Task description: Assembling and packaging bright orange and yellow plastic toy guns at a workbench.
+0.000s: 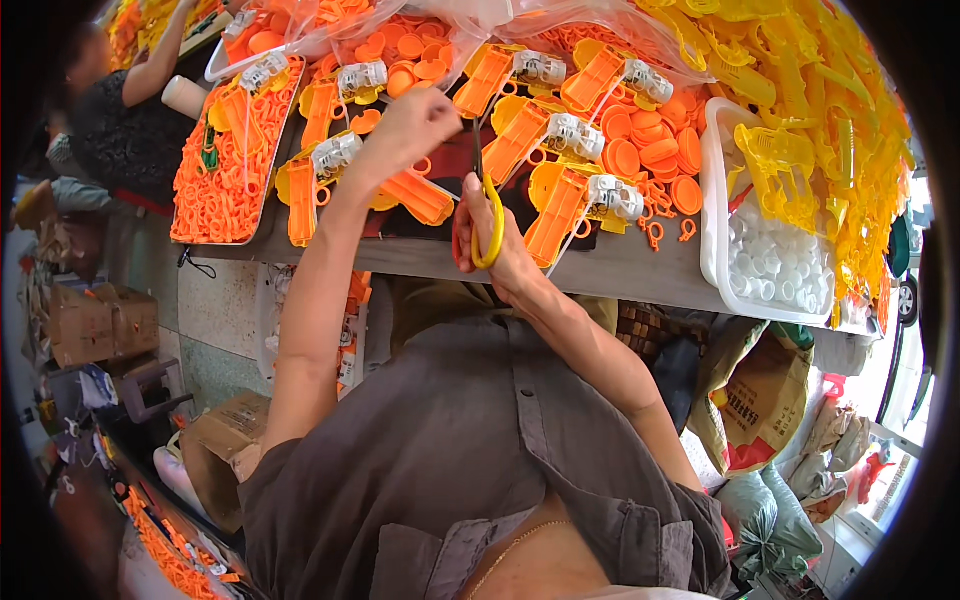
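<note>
My right hand [505,245] is wrapped round a pair of scissors [487,262] with yellow-rimmed handles, their dark blades pointing away from me. To the left of the blades, my left hand [412,128] has its fingertips pressed together; whatever they pinch, if anything, is too small to make out. Beneath and around both hands lie several orange-and-yellow plastic toy pieces with clear-and-white cylinders and thin white strings. One toy [570,215] rests just right of the scissors, and another [415,195] is partly covered by my left forearm.
A tray of small orange rings [212,205] stands at the left. Loose orange discs [655,150] lie right of the toys. A white bin [714,200] holds small white caps, with yellow plastic parts [845,130] heaped beyond. Another person [120,140] sits at the far left.
</note>
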